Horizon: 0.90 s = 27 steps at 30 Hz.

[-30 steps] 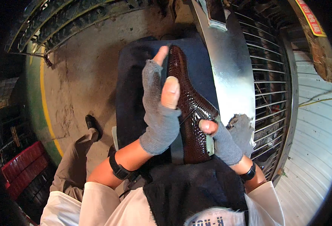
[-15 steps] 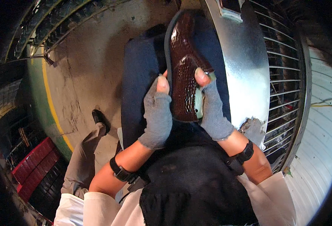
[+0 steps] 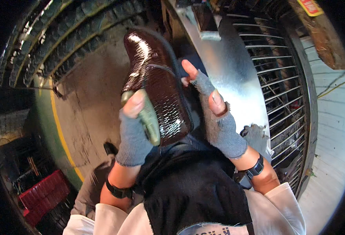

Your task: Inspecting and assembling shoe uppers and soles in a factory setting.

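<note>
A glossy dark brown shoe [image 3: 162,92] with a crocodile-like texture is held up in front of me, its toe pointing away. A pale green shoe last [image 3: 153,127] fills its opening, which faces left. My left hand [image 3: 132,131], in a grey fingerless glove, is closed on the last and shoe at that opening, thumb pressed on the last. Beside the dark sole edge, my right hand [image 3: 218,115], gloved alike, has its fingers apart and holds nothing. Whether its hidden fingers touch the sole, I cannot tell.
On the right runs a shiny metal table [image 3: 243,84], with a rack of metal bars [image 3: 276,98] beyond it. A crumpled grey cloth [image 3: 255,137] lies at its near edge. Rows of racks [image 3: 90,47] stand far left. A red object [image 3: 45,192] and a trousered leg [image 3: 96,182] are lower left.
The shoe has turned over, so its opening now faces left instead of right, and has shifted left. My right hand has let go; my left hand has moved from the sole to the last.
</note>
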### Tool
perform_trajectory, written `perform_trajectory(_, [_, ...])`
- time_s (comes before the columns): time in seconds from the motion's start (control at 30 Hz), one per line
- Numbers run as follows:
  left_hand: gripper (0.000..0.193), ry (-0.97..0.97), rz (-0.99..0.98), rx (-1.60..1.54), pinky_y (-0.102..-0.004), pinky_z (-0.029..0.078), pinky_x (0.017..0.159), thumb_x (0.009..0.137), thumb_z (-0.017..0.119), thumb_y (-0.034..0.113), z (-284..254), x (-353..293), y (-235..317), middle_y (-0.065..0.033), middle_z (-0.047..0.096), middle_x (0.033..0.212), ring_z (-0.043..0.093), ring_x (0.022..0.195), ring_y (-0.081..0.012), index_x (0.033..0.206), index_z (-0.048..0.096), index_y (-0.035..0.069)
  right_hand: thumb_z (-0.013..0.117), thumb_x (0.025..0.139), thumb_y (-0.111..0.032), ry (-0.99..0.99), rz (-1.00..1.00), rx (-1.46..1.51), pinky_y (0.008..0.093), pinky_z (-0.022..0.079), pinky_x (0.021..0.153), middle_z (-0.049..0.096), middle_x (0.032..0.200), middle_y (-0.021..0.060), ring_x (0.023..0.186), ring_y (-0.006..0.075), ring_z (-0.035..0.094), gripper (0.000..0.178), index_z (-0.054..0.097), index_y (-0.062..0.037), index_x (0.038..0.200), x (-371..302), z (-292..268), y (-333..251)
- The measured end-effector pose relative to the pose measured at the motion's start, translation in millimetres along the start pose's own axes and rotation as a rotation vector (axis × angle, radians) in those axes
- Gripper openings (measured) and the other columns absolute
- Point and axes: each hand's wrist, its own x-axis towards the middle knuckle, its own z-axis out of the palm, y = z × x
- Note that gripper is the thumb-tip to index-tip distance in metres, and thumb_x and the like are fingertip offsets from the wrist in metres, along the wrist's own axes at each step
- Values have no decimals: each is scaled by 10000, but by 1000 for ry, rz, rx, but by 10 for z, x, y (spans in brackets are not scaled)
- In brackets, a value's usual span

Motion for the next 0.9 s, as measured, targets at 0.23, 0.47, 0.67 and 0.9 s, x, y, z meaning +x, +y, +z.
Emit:
perform_trajectory(0.23, [914,-23,138,116,-417,549,1045,867,596,620,276,-322,-179,-244,612,1370,653,1217,-304,1471,469,-54,549,1097,-216,307,-387,-481,349,462,1019,719,1157,133,1065,194,623,407,630,69,1376,-241,317,184])
perform_trajectory(0.47, [875,264,142,409,-433,456,1144,937,578,503,191,-155,-258,-169,459,1553,539,1354,-301,1653,265,109,658,1021,-435,-11,31,-567,378,398,1158,497,1538,209,1375,300,533,864,269,20,1644,-43,-165,-46])
perform_trajectory(0.67, [922,-222,122,504,-465,331,1226,1053,288,736,86,206,-519,-188,414,1609,499,1390,-322,1692,187,79,869,829,-310,88,99,203,375,458,1137,481,1531,214,1369,273,534,1092,224,-44,1669,-344,-470,-626])
perform_trajectory(0.9, [764,-160,-58,773,-390,484,1045,1088,437,601,-926,531,-699,-180,630,1299,619,1172,-280,1590,421,26,889,815,-179,1336,-13,-521,336,577,719,686,1045,89,844,181,676,896,371,-39,1532,-2901,-2712,-1583])
